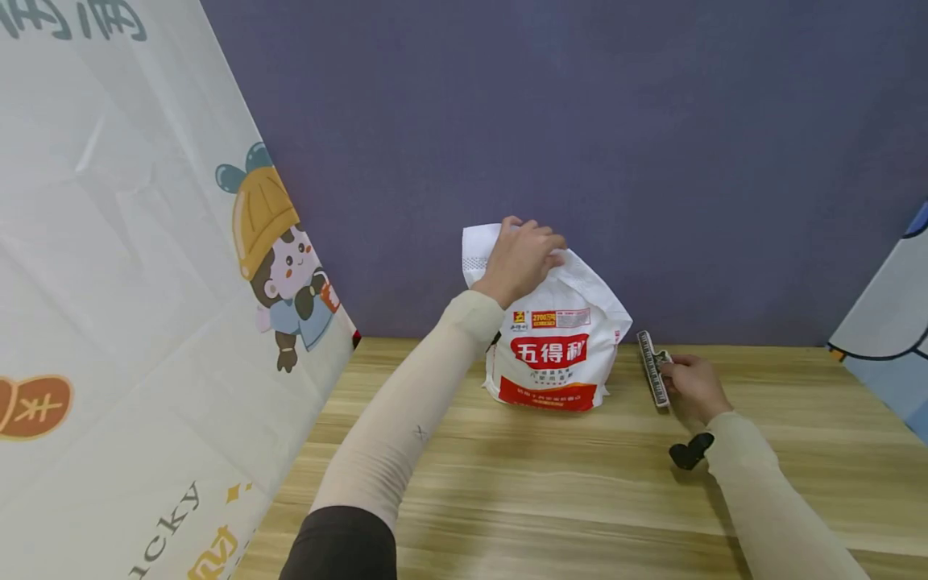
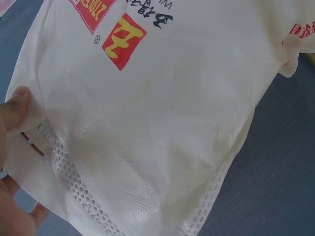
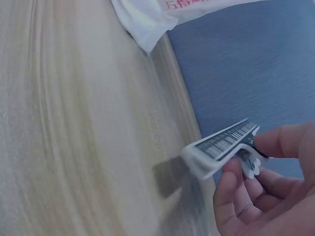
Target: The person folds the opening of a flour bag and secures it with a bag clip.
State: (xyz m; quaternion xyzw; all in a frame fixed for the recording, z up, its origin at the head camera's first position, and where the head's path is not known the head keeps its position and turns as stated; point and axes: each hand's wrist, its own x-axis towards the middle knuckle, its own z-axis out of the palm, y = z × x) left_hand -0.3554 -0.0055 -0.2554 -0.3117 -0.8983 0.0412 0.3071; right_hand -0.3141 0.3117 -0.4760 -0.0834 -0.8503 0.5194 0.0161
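Head view, left to right: a printed sheet (image 1: 130, 225) fills the left side; near the centre, the left hand (image 1: 524, 254) pinches the top of a white bag (image 1: 549, 338), which stands on the wooden table (image 1: 551, 491); right of centre, a patterned clip (image 1: 652, 368) sits in the right hand (image 1: 698, 388), thumb and fingers closed on it; the step in hand seems to be steadying the bag while handling the clip; the next move likely calls for keeping both grips firm.

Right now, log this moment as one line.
left hand: grips white bag top | right hand: pinches clip | clip: apart from bag
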